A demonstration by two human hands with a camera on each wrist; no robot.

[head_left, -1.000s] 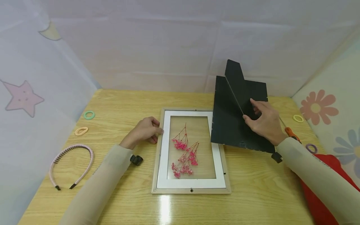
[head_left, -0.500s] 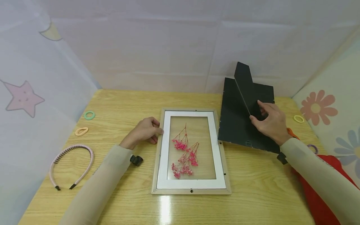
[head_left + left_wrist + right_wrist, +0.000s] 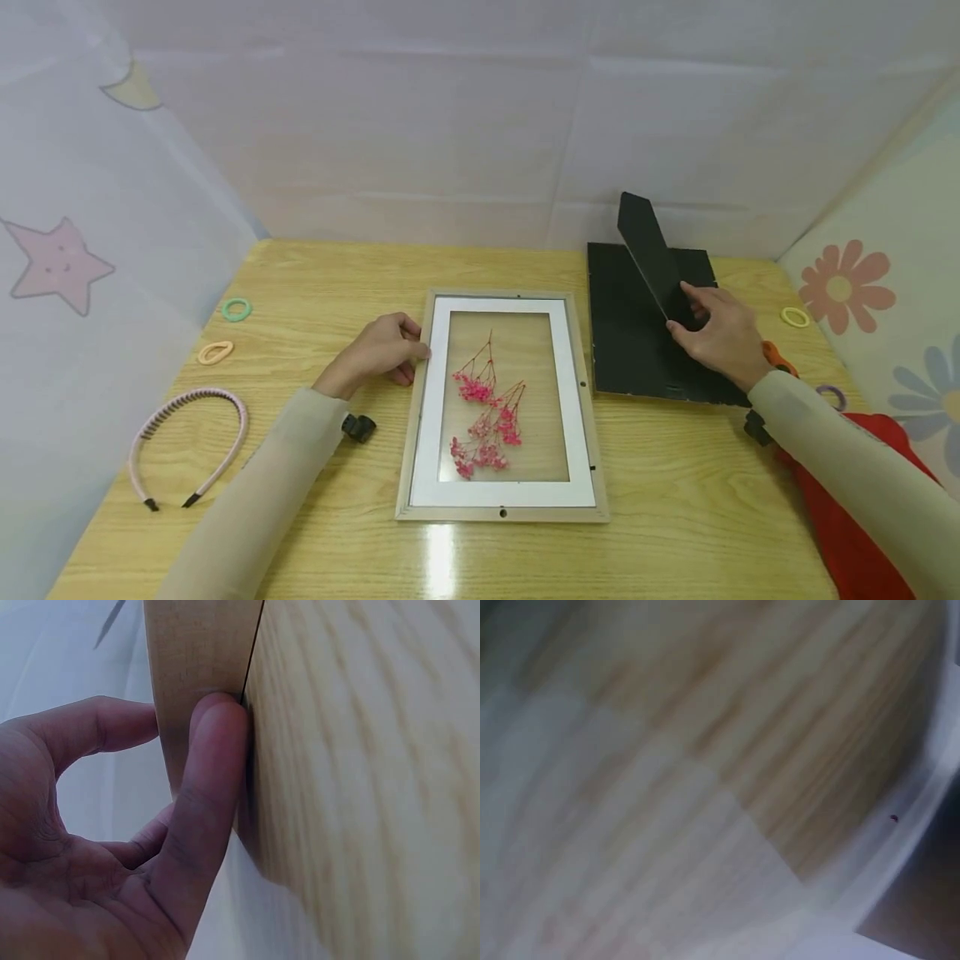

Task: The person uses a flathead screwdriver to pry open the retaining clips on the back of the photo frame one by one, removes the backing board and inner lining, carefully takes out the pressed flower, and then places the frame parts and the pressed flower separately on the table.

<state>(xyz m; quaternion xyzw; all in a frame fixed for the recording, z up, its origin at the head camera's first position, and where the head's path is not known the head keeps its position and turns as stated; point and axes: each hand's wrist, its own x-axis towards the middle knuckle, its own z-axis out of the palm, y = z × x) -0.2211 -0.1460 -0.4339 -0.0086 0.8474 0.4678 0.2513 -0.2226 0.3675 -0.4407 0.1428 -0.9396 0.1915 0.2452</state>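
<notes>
A pale wooden picture frame (image 3: 406,467) lies flat on the table, with a white mat (image 3: 504,495) and two sprigs of pink dried flowers (image 3: 480,417) behind its clear pane. My left hand (image 3: 378,352) holds the frame's left edge, its thumb and fingers bent against the wooden side in the left wrist view. Right of the frame, a black backing board (image 3: 622,350) lies low over the table at the back right. Between thumb and fingers, my right hand (image 3: 716,329) pinches its raised stand leg (image 3: 648,250). Only blurred wood and pale areas show in the right wrist view.
A pink headband (image 3: 242,417), a peach hair tie (image 3: 215,352) and a green one (image 3: 236,310) lie at the left. Toward the right are an orange-handled tool (image 3: 776,357), yellow (image 3: 795,317) and purple (image 3: 832,396) hair ties, and red cloth (image 3: 843,517).
My right hand has moved the black backing board rightward off the frame's edge and lowered it toward the table. My left hand stays at the frame's left edge.
</notes>
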